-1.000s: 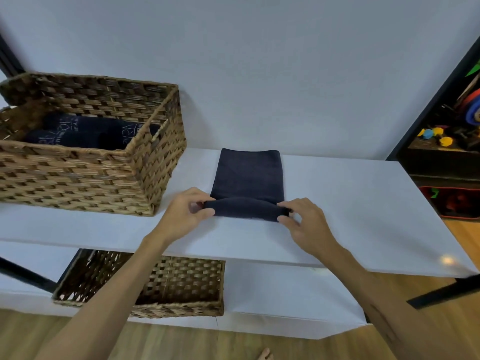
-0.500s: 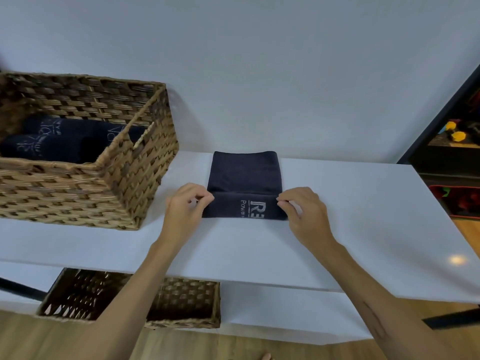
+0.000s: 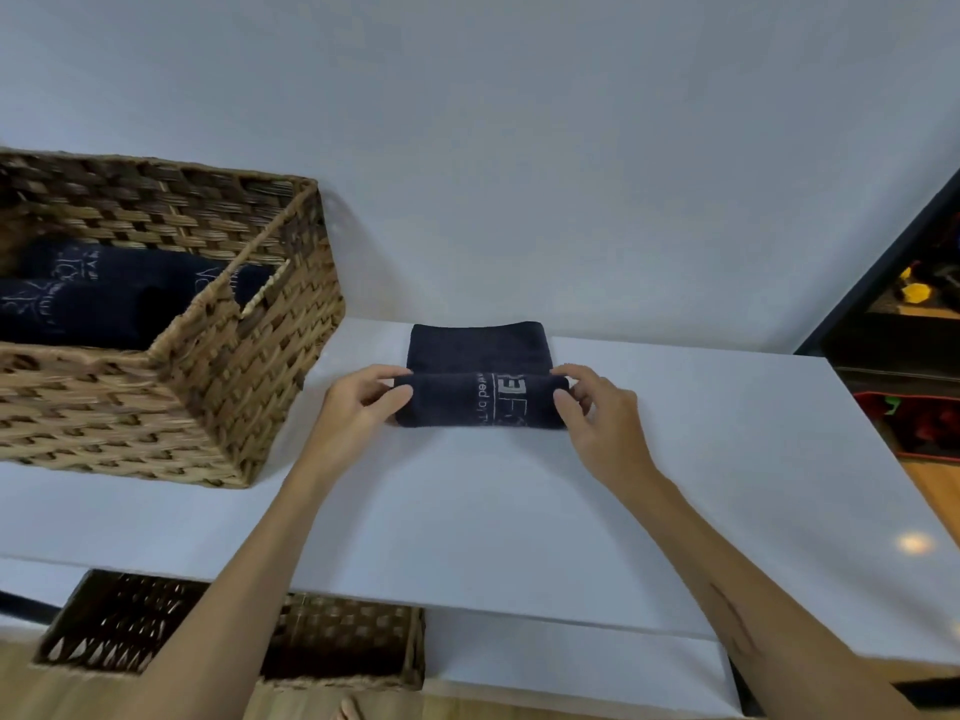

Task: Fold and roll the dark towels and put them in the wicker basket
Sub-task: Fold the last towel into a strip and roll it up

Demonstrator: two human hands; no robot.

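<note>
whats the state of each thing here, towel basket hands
towel: on table, near half rolled, far part flat
basket: on table, open, rolled towels inside
left hand: grips roll's left end
right hand: grips roll's right end
lower basket: under table, contents unclear

A towel lay at frame centre on the table, against the wall. The left hand held its left end, the right hand its right end. At left on the table stood a basket with rolled towels inside. Another basket sat below the table at lower left.
</note>
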